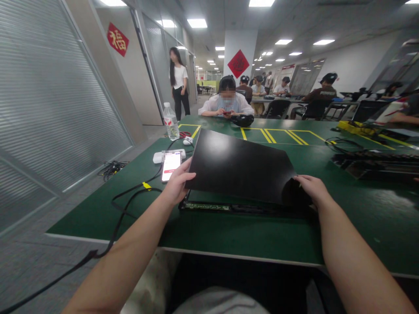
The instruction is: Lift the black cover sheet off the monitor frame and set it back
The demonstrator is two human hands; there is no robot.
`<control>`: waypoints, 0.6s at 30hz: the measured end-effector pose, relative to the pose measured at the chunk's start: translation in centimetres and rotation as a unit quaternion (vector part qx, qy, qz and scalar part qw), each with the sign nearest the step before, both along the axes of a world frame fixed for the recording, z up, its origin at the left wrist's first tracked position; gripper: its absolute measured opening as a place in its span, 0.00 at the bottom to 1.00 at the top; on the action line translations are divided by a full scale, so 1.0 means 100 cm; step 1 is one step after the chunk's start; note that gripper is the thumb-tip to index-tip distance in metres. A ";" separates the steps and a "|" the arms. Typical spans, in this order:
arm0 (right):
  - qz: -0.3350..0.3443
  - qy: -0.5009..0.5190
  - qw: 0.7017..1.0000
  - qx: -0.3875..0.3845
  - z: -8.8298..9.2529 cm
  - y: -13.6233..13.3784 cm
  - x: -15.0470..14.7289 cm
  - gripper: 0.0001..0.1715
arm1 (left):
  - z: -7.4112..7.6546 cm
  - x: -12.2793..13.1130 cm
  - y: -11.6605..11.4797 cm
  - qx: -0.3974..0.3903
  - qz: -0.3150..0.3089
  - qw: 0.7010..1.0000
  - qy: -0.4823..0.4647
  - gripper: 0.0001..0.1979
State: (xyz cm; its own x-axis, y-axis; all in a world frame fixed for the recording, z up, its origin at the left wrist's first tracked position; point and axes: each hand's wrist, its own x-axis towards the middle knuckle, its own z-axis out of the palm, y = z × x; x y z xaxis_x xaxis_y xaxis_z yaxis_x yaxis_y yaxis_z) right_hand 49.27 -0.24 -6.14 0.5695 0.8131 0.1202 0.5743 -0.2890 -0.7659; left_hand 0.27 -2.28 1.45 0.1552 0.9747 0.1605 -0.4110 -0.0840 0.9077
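Observation:
A thin black screen panel (pixel 238 163) is tilted up over the green table in front of me, with a soft light reflection on its face. Its left edge is gripped by my left hand (pixel 178 181), thumb on the front. At the right edge, the fingers of my right hand (pixel 310 188) are closed on the panel's lower corner. Under the panel's near edge lies a dark frame with a strip of green circuit board (pixel 207 206). The panel covers most of that frame.
Left of the panel are a lit phone (pixel 170 166), a white power strip (pixel 160 156), a water bottle (pixel 170 122) and a black cable (pixel 122 213) hanging off the table (pixel 229 240). Dark equipment (pixel 376 163) lies at right. A person (pixel 225 104) sits opposite; others are behind.

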 end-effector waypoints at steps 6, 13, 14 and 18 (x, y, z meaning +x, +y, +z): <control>0.037 0.258 0.960 0.106 0.020 -0.008 -0.019 0.17 | 0.008 -0.001 0.002 0.002 0.062 0.997 -0.045 0.37; 0.133 0.368 0.903 0.179 0.060 -0.033 -0.044 0.21 | 0.010 -0.006 0.004 -0.002 0.079 0.994 -0.082 0.36; 0.113 0.380 0.900 0.180 0.063 -0.036 -0.046 0.19 | 0.009 -0.005 0.004 -0.004 0.070 0.994 -0.081 0.36; 0.093 0.429 0.883 0.164 0.069 -0.045 -0.048 0.18 | 0.006 -0.002 0.004 -0.009 0.050 0.996 -0.067 0.35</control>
State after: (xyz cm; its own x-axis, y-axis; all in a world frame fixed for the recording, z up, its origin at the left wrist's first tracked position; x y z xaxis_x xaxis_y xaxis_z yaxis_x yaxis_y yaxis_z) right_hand 44.50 -4.76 0.73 0.4256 0.9038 -0.0443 -0.2452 0.0681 -0.9671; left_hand 0.06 -1.88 2.09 0.0349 0.9873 0.1548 -0.5182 -0.1146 0.8476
